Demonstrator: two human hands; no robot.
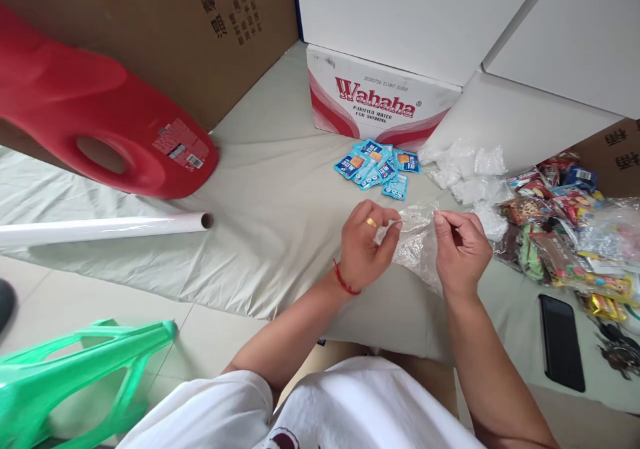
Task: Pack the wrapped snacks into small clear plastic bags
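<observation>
A clear plastic bag (414, 248) hangs stretched between my hands, its upper edge pulled wide. My left hand (364, 241), with a gold ring and a red string bracelet, pinches one side of that edge between thumb and finger. On the other side, my right hand (463, 249) grips it between thumb and bent forefinger. Just beyond the bag lies a loose pile of small blue snack packets (375, 166). Right of the packets, crumpled clear plastic bags (470, 172) are heaped. Whether anything lies inside the held bag is hard to make out; it looks transparent throughout.
A Wahaha water carton (380, 96) stands behind the packets. Assorted wrapped snacks (560, 216), a black phone (561, 342) and keys (620, 350) lie to the right. Leftward are a red jug (115, 129), a white roll (105, 228) and a green stool (90, 362).
</observation>
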